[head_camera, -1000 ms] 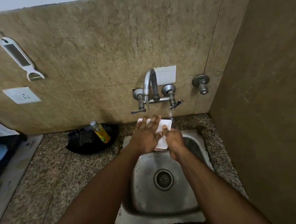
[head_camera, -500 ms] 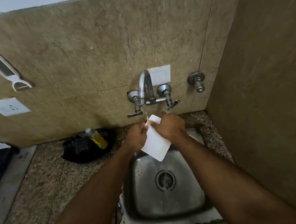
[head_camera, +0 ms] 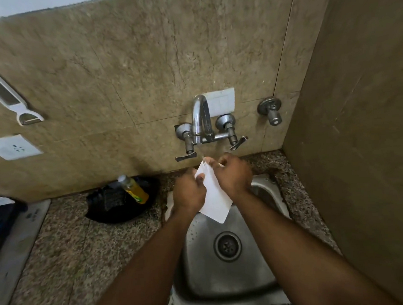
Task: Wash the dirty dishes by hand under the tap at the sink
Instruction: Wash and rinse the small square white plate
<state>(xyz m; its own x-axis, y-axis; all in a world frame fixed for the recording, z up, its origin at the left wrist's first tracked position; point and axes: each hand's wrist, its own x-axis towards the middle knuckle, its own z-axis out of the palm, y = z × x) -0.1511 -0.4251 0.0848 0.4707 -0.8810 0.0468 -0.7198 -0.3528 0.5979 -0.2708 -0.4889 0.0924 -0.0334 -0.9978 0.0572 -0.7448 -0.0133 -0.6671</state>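
A white rectangular dish [head_camera: 215, 198] is held tilted on edge over the steel sink [head_camera: 229, 271], just below the chrome tap [head_camera: 199, 119]. My left hand [head_camera: 190, 193] grips its left edge with curled fingers. My right hand [head_camera: 232, 174] curls over its upper right edge near the spout. A thin stream of water falls onto the top corner of the dish. The back face of the dish is hidden by my hands.
A yellow soap bottle [head_camera: 133, 188] lies in a black bowl [head_camera: 121, 204] on the granite counter left of the sink. A white peeler [head_camera: 6, 96] hangs on the wall. A brown side wall [head_camera: 360, 142] stands close on the right.
The dish went from lying flat under my palms to standing tilted on edge. My right hand moved up to its top edge, and my left hand shifted to its left side.
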